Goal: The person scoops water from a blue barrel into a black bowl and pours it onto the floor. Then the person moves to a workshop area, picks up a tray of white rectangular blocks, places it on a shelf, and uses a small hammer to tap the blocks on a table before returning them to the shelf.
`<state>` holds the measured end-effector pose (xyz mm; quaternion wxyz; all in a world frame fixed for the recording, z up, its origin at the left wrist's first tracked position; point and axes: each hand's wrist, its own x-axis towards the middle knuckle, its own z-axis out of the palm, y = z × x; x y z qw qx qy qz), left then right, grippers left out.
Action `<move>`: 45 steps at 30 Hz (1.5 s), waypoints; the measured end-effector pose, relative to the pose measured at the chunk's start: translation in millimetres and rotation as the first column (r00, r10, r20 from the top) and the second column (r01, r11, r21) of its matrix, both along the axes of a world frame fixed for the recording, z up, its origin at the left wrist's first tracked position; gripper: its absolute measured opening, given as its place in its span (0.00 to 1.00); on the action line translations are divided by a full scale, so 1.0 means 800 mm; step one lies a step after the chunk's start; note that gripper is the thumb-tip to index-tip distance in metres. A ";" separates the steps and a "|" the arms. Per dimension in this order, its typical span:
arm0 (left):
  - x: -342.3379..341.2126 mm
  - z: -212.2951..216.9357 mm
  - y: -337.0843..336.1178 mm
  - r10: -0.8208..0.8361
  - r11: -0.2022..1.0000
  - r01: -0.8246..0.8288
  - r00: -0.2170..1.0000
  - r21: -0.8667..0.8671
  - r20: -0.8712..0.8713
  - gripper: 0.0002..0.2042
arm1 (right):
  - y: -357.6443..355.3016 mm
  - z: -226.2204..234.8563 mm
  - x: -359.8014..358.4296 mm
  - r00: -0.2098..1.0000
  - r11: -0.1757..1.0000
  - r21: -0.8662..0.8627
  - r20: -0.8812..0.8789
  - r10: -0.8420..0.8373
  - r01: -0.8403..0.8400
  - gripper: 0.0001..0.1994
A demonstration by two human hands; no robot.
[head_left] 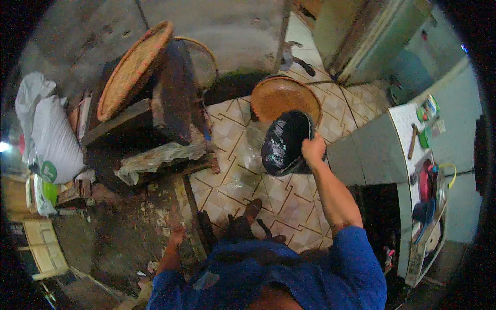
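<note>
My right hand (313,148) grips the right rim of a shiny black basin (284,142), its fingers closed over the edge. The basin is tilted above the tiled floor and partly covers a round, orange-brown woven tray (287,95) behind it. My left hand (176,230) hangs low at my left side, over the dark ground beside the tiles. Its fingers are dim and blurred, and I make out nothing held in it.
A large flat woven tray (137,70) leans on a dark wooden stand (173,98). White sacks (57,137) stand at far left. On the right, a counter (405,137) carries green containers and a dish rack. A cat (294,57) is near the doorway.
</note>
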<state>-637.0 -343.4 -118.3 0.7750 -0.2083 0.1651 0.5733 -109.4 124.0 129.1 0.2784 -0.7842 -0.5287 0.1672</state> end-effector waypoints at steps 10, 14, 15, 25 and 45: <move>0.023 -0.006 -0.066 0.433 0.857 -0.511 0.786 -0.069 -0.441 0.08 | 0.173 0.119 -0.165 0.907 0.878 0.283 0.291 0.305 -0.386 0.09; 0.018 -0.005 -0.061 -0.004 0.981 -0.136 0.705 -0.140 -0.710 0.10 | 0.203 0.146 -0.178 0.835 0.745 0.432 0.460 0.302 -0.508 0.08; 0.017 0.000 -0.058 -0.292 0.953 0.039 0.380 -0.300 -0.878 0.11 | 0.208 0.150 -0.179 0.829 0.701 0.475 0.463 0.314 -0.531 0.09; 0.052 0.086 0.014 -0.499 0.664 0.274 -0.530 -0.696 -0.685 0.20 | 0.163 0.153 -0.113 0.783 0.501 0.612 0.559 0.273 -0.612 0.11; 0.148 0.019 0.066 -0.462 0.638 0.499 -0.361 -0.587 -0.810 0.17 | -0.526 0.074 0.383 0.903 0.851 0.346 0.022 -0.428 0.395 0.26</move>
